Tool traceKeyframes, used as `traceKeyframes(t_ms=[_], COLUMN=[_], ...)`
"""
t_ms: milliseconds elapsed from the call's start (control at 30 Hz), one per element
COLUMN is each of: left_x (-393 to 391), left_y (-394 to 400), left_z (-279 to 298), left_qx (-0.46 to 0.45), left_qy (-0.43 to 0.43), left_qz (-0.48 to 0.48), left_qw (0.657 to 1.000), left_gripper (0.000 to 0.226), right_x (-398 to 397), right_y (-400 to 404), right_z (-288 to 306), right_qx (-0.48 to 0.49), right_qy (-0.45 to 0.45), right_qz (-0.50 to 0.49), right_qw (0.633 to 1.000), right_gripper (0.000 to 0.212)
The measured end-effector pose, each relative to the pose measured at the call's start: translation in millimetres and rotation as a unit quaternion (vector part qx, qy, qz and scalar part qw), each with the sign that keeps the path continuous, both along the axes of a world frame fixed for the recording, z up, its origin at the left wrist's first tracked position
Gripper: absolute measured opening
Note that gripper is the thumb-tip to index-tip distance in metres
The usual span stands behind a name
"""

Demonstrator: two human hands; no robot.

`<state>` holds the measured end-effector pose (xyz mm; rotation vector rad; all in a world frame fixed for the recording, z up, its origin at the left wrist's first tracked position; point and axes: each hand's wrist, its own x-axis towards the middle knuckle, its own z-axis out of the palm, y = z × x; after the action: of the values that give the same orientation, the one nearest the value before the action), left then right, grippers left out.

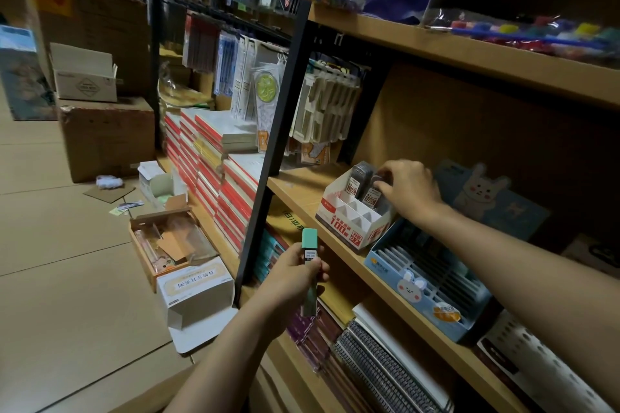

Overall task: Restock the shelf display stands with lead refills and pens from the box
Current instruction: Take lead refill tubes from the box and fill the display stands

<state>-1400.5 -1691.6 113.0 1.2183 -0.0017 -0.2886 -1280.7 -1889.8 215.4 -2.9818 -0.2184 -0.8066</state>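
My left hand (295, 273) grips a lead refill case with a green cap (309, 265), held upright in front of the shelf edge. My right hand (409, 189) reaches into a white and red display stand (352, 223) on the wooden shelf (302, 191), with its fingers closed on a dark lead refill pack (375, 193) standing in a rear slot. More dark packs (360, 178) fill the slot beside it. A blue display stand with a rabbit picture (419, 278) sits right of it, holding rows of dark items.
An open box of clear items (167, 245) and a white carton (194, 292) lie on the floor at the shelf's foot. Red-edged notebooks (214, 157) are stacked to the left. A black upright post (275, 131) crosses the shelf front. Cardboard boxes (104, 137) stand further back.
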Motion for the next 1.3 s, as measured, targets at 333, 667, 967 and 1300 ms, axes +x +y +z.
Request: traceKeyframes(t_ms=[333,667,967,1300], left_x=[0,-1,-8,-21], left_y=[0,0,-6,-70], left_z=[1,0,7,7], left_qx=[0.005,0.017,0.053,0.124], left_qy=[-0.001,-0.013,-0.087,-0.228], left_qz=[0.003,-0.010,-0.041,-0.052], left_qw=[1.000,1.000,0.994,0.964], left_gripper=[0.021,0.026,0.031,0.029], right_x=[11,13,-53,-161], right_y=[9,10,12,-28], right_z=[4,6,-1,-2], right_qx=[0.085,-0.004,0.139,0.291], right_qy=[0.053,0.028,0.029,0.150], right_qz=[-0.014,-0.061,0.089,0.106], right_qw=[0.995,0.998,0.986,0.939], right_gripper=[0.024,0.018,0.023,0.019])
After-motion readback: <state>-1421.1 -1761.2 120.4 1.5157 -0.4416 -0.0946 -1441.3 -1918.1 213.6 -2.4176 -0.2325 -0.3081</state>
